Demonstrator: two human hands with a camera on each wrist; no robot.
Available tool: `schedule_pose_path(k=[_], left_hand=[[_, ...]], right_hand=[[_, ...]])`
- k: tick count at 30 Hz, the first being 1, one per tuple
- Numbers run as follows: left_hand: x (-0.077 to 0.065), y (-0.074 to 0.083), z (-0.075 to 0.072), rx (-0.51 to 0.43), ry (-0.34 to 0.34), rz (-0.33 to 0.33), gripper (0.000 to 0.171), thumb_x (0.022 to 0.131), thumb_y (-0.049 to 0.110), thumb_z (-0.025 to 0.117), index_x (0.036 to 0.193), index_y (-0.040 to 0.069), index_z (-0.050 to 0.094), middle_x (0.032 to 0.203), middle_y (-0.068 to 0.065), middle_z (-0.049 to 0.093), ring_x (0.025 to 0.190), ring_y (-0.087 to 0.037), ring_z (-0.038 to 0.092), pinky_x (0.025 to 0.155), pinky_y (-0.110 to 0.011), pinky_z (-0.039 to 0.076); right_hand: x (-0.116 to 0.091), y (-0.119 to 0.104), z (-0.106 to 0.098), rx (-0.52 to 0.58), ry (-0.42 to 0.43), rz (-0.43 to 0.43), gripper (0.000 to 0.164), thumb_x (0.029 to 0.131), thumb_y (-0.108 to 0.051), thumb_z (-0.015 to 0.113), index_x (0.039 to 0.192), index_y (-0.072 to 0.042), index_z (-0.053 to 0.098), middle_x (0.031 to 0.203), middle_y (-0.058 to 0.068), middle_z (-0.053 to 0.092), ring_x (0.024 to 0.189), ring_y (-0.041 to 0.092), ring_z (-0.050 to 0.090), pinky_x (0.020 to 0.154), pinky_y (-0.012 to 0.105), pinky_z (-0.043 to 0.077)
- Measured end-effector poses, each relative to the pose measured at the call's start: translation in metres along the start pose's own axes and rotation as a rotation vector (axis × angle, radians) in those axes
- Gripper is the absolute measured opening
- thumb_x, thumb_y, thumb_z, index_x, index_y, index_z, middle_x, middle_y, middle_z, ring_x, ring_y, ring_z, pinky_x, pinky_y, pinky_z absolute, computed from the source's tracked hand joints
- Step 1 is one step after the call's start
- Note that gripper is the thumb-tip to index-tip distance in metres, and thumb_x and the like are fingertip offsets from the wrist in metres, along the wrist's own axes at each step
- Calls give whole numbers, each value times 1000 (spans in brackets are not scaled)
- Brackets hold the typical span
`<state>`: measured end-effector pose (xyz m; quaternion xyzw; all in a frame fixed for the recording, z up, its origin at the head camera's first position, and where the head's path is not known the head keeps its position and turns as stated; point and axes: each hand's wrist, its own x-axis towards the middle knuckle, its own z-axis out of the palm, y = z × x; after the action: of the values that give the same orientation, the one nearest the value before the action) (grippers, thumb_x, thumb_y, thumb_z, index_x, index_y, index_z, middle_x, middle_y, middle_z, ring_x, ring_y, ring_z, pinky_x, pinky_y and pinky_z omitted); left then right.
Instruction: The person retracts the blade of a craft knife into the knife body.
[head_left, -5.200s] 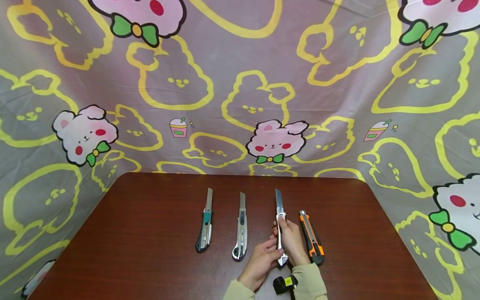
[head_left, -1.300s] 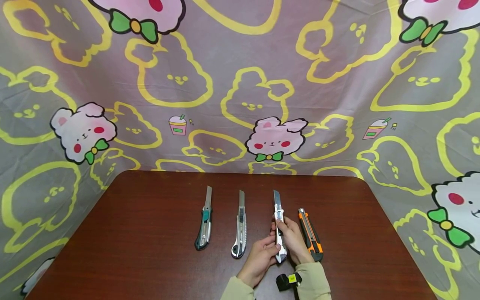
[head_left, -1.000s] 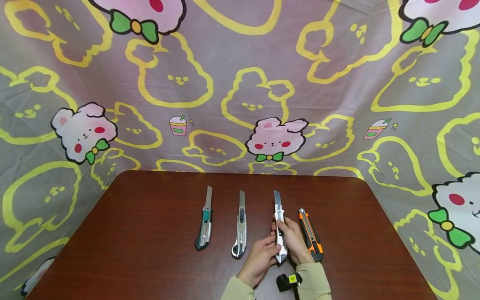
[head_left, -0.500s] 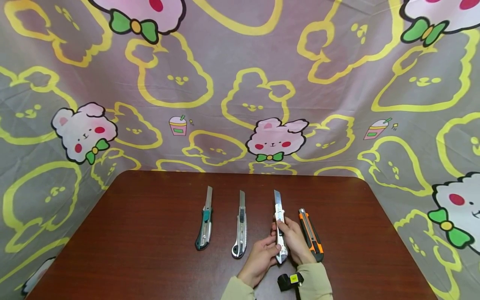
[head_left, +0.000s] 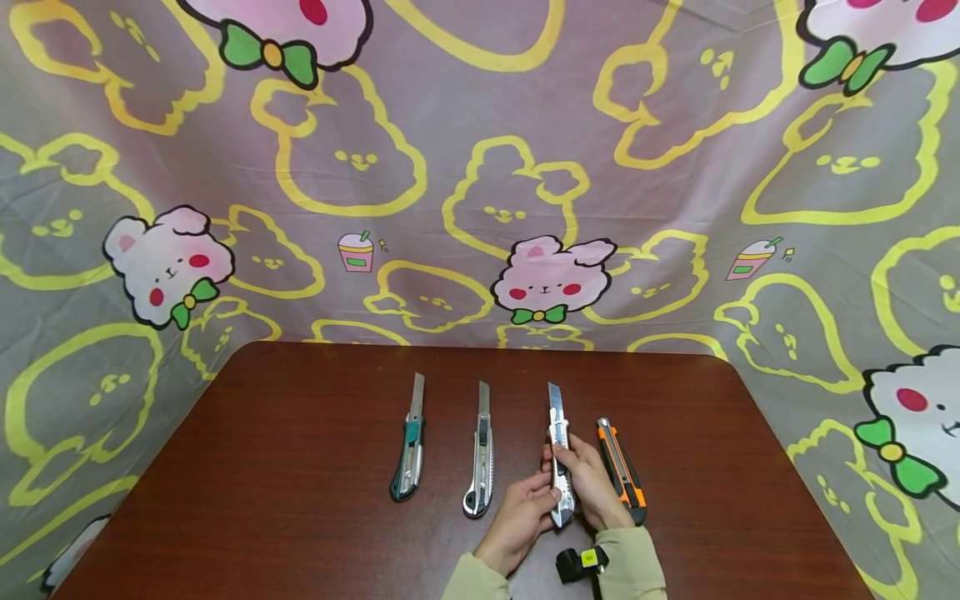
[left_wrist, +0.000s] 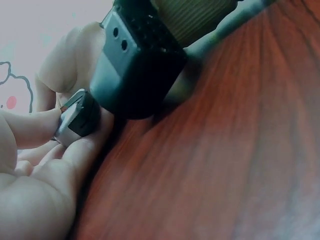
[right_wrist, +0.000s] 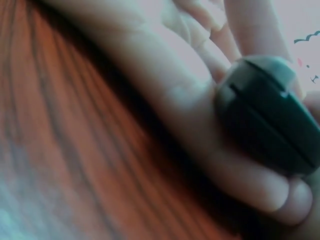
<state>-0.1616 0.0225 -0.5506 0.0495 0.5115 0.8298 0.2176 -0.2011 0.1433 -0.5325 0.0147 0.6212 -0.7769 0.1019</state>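
Note:
Both hands hold a silver box cutter [head_left: 561,487], its blade pointing toward the far side of the table. My left hand [head_left: 517,518] pinches the handle's near end between thumb and fingers. Higher up the handle, my right hand [head_left: 587,482] grips it with the thumb lying on top. In the left wrist view, the dark end of the box cutter [left_wrist: 82,117] shows between thumb and fingers. The right wrist view has the same dark end of the box cutter [right_wrist: 270,115] close up, with fingers under and behind it.
A green-and-silver box cutter [head_left: 409,458] and another silver box cutter [head_left: 482,467] lie to the left, blades out. Beside the right hand lies an orange-and-black box cutter [head_left: 622,471]. A black wrist camera [head_left: 573,565] sits at the right sleeve. Patterned cloth [head_left: 450,208] surrounds the brown table [head_left: 285,467].
Since about five seconds ago, the held box cutter has rolled slightly, showing more of its broad silver face. The right wrist has shifted a little rightward. Over the last second the hands hardly move.

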Motion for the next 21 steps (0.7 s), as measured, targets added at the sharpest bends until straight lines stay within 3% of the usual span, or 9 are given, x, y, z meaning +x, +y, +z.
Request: schedule_pose_path(k=[9,14,21], left_hand=[[3,0,0,-50,42,4,42,88,6,50,125,-13,42,119,-24,54,101,-23,58,84,-32,51],[2,2,0,-74,35,-7,38,88,6,50,119,-15,46,109,-23,59,87,-22,63,78,-29,53],[2,2,0,-81,47,9,39,88,7,51,122,-13,45,112,-24,58,88,-23,64,79,-29,53]], right_hand=[[2,1,1,74,93,29,30,92,-15,44,109,10,44,80,7,56,65,17,56,64,31,52],[3,1,-1,41,95,57,38,92,-24,48,116,5,45,87,8,60,68,18,59,64,30,52],[3,1,-1,43,101,58,46,91,-31,49,120,4,46,87,7,66,71,17,61,67,30,52]])
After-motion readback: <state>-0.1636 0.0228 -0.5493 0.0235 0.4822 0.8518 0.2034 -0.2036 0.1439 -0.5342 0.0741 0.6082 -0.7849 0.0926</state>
